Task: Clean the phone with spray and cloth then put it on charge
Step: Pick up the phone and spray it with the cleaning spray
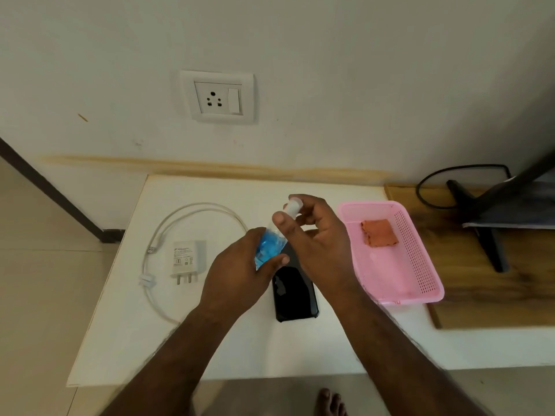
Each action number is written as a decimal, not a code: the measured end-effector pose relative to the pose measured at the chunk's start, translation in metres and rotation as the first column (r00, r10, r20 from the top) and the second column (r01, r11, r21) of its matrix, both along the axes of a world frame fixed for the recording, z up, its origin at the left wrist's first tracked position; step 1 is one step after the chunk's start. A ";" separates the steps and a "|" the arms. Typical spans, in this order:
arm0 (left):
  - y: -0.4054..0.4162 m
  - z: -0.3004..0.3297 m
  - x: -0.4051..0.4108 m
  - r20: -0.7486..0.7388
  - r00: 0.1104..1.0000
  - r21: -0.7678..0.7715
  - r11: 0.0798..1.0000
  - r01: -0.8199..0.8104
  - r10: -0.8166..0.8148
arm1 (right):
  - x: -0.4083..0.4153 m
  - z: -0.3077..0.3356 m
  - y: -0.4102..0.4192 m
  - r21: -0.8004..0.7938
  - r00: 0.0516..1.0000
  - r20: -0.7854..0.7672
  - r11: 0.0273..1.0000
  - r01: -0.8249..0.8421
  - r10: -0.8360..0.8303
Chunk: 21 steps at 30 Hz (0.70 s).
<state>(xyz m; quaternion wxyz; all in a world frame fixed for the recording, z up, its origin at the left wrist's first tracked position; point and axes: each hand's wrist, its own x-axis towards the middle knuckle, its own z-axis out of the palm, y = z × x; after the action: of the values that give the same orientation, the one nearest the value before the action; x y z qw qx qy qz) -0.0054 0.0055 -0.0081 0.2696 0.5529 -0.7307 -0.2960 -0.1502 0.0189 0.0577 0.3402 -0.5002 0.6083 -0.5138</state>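
Bare foot (329, 402): nearest, on the floor just below the table edge.
Table (126, 340): white top, pushed against the wall.
Phone (295, 291): black, flat on the table, screen up, directly under both hands; likely left there to catch the spray.
Left hand (240, 273): wrapped around the body of the spray bottle (267, 246), blue liquid inside, tilted above the phone.
Right hand (316, 235): fingers closed on the bottle's white cap, probably removing it or readying the nozzle.
Charger (187, 261): white plug brick with looped cable (156, 235), left of the phone, unplugged.
Basket (420, 283): pink, right of the phone, holding the folded orange cloth (379, 232), within reach for wiping.
Wall socket (217, 97): farthest, above the table, empty, handy for charging.
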 end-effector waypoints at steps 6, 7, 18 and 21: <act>0.000 -0.001 -0.004 0.008 1.000 0.074 0.997 0.017 -0.018 | -0.001 -0.001 0.000 -0.026 0.999 0.031 1.000 -0.009 0.009; 0.000 -0.001 -0.004 0.003 1.000 0.077 0.997 0.019 -0.019 | -0.002 -0.001 -0.001 -0.031 0.999 0.049 0.999 -0.009 0.010; -0.002 -0.006 -0.004 -0.003 0.998 0.058 0.996 0.070 -0.070 | -0.014 -0.010 -0.005 -0.054 0.989 0.113 0.994 -0.092 0.098; -0.004 -0.012 0.000 0.030 0.993 0.113 0.988 0.110 -0.114 | -0.019 -0.003 -0.008 -0.073 0.980 0.154 0.990 -0.116 0.127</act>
<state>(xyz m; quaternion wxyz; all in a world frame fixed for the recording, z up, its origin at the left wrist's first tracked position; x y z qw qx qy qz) -0.0056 0.0017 -0.0201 0.2082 0.5303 -0.7479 -0.3407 -0.1692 0.0114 0.0543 0.4021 -0.5046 0.5308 -0.5494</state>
